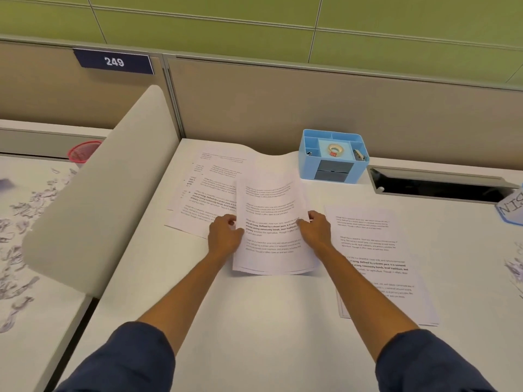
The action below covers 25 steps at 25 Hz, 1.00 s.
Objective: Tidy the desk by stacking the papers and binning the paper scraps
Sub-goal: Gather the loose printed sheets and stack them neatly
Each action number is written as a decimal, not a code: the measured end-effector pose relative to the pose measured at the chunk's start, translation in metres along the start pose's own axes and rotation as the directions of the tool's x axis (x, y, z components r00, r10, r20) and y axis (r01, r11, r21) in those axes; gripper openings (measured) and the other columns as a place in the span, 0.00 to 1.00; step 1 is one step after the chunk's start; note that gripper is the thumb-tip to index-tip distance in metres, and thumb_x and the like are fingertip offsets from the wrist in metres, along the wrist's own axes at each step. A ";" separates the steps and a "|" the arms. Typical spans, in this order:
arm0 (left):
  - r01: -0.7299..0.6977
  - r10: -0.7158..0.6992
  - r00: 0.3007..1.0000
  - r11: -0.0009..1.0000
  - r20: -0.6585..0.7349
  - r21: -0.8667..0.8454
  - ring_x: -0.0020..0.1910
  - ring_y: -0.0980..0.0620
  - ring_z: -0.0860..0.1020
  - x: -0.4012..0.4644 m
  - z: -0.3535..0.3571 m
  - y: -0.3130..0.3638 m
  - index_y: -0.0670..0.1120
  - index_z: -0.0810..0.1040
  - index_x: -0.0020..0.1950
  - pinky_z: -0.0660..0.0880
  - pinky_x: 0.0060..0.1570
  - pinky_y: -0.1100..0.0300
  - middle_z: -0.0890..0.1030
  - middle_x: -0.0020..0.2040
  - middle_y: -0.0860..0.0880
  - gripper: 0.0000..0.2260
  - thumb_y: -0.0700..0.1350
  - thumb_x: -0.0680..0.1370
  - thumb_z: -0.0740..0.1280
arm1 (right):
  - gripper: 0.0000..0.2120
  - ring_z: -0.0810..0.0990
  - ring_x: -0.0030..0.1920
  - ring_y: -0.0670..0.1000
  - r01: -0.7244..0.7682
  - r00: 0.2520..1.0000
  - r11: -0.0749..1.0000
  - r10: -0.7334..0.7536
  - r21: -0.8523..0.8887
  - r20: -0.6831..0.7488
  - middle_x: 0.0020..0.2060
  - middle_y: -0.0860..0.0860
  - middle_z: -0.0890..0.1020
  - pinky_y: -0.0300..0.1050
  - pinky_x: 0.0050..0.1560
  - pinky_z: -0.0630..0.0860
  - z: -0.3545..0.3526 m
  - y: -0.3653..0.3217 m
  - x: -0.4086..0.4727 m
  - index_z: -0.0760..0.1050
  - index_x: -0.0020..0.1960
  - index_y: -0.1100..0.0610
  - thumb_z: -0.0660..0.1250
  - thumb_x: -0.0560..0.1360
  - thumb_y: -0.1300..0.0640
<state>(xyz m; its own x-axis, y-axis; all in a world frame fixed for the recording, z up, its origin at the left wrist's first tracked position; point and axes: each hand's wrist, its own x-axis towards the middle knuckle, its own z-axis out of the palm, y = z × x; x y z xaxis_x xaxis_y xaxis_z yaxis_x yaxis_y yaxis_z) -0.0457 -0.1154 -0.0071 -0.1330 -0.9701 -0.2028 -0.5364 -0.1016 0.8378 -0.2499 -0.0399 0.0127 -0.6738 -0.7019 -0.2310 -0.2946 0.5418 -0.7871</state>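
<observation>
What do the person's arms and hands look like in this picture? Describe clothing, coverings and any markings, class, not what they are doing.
Both arms wear dark navy blue sleeves, the left sleeve and right sleeve pushed up, leaving the forearms bare. The left hand and right hand are bare: no gloves, and no rings, watch or bracelet can be seen. The sleeves look plain, without visible logos or cuffs.

Blue organiser (pixel 334 157) behind, divider (pixel 113 179) left

White desk (pixel 254 321) backed by a beige cubicle partition (pixel 339 108) bearing a navy number plate (pixel 114 61) reading 249. Green panelled wall (pixel 254 21) beyond. Curved white divider (pixel 107 188) at left, neighbouring desk (pixel 42 278) past it. Soft, even lighting.
</observation>
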 end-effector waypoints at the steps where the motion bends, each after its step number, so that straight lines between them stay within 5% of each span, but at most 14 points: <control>1: -0.048 0.050 0.999 0.991 -0.009 0.127 0.63 0.45 0.73 0.000 0.007 0.002 0.44 0.75 0.66 0.69 0.62 0.50 0.76 0.64 0.44 0.19 0.44 0.75 0.71 | 0.17 0.78 0.57 0.58 -0.001 1.000 0.993 0.003 -0.115 0.013 0.60 0.57 0.79 0.51 0.57 0.76 0.000 0.001 0.008 0.76 0.61 0.59 0.66 0.75 0.53; 4: -0.136 0.127 0.991 0.925 0.048 0.355 0.72 0.45 0.63 0.001 0.019 -0.003 0.44 0.67 0.73 0.60 0.68 0.47 0.69 0.71 0.46 0.27 0.49 0.76 0.69 | 0.27 0.73 0.64 0.61 -0.019 0.998 0.936 0.037 -0.351 0.045 0.65 0.58 0.73 0.57 0.64 0.72 0.003 0.003 0.026 0.69 0.68 0.58 0.65 0.75 0.45; 8: -0.170 0.147 0.985 0.909 0.089 0.381 0.72 0.45 0.62 0.004 0.025 -0.015 0.45 0.63 0.74 0.61 0.67 0.47 0.68 0.73 0.46 0.30 0.49 0.75 0.69 | 0.27 0.70 0.66 0.61 -0.010 0.995 0.922 0.047 -0.387 0.087 0.67 0.59 0.69 0.54 0.64 0.69 0.003 -0.005 0.033 0.64 0.71 0.57 0.64 0.76 0.46; 13: -0.163 0.147 0.987 0.925 0.072 0.343 0.74 0.45 0.61 0.003 0.025 -0.019 0.44 0.58 0.77 0.58 0.70 0.47 0.64 0.75 0.46 0.34 0.46 0.75 0.70 | 0.25 0.73 0.65 0.59 0.018 0.993 0.970 0.011 -0.242 0.116 0.67 0.56 0.74 0.51 0.61 0.71 -0.005 -0.015 0.033 0.67 0.70 0.59 0.67 0.76 0.54; 17: -0.156 0.142 0.987 0.949 0.072 0.275 0.73 0.45 0.61 0.001 0.023 -0.019 0.45 0.58 0.77 0.57 0.70 0.46 0.66 0.74 0.46 0.34 0.43 0.74 0.70 | 0.27 0.80 0.52 0.56 -0.202 0.967 0.976 0.187 0.076 0.173 0.53 0.51 0.79 0.46 0.51 0.76 -0.005 -0.015 0.035 0.74 0.61 0.58 0.76 0.65 0.55; 20: -0.159 0.153 0.987 0.960 0.045 0.232 0.72 0.44 0.63 0.001 0.022 -0.018 0.46 0.58 0.78 0.57 0.70 0.47 0.68 0.73 0.46 0.34 0.41 0.74 0.69 | 0.20 0.82 0.41 0.56 -0.370 0.924 0.859 0.300 0.353 0.238 0.46 0.56 0.82 0.50 0.42 0.80 -0.008 -0.015 0.039 0.76 0.53 0.61 0.78 0.64 0.61; 22: -0.161 0.157 0.987 0.959 0.038 0.234 0.71 0.44 0.64 0.001 0.023 -0.018 0.46 0.58 0.78 0.58 0.70 0.47 0.69 0.72 0.46 0.35 0.41 0.74 0.69 | 0.13 0.81 0.41 0.57 -0.407 0.909 0.822 0.320 0.398 0.268 0.47 0.59 0.82 0.51 0.40 0.79 -0.010 -0.014 0.039 0.75 0.53 0.63 0.73 0.70 0.65; 25: -0.180 0.179 0.983 0.957 0.027 0.227 0.71 0.45 0.64 0.003 0.021 -0.016 0.46 0.58 0.78 0.57 0.70 0.47 0.70 0.71 0.46 0.34 0.43 0.75 0.70 | 0.09 0.81 0.50 0.58 -0.254 0.958 0.941 0.213 0.226 0.190 0.54 0.56 0.81 0.50 0.51 0.78 -0.009 -0.012 0.038 0.76 0.55 0.60 0.66 0.75 0.64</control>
<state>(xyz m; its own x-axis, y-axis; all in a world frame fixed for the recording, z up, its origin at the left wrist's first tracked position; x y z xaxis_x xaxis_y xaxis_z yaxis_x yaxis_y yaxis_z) -0.0544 -0.1117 -0.0318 -0.2492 -0.9664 -0.0630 -0.6785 0.1278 0.7234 -0.2783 -0.0691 0.0183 -0.5794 -0.6453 -0.4979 0.0469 0.5835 -0.8108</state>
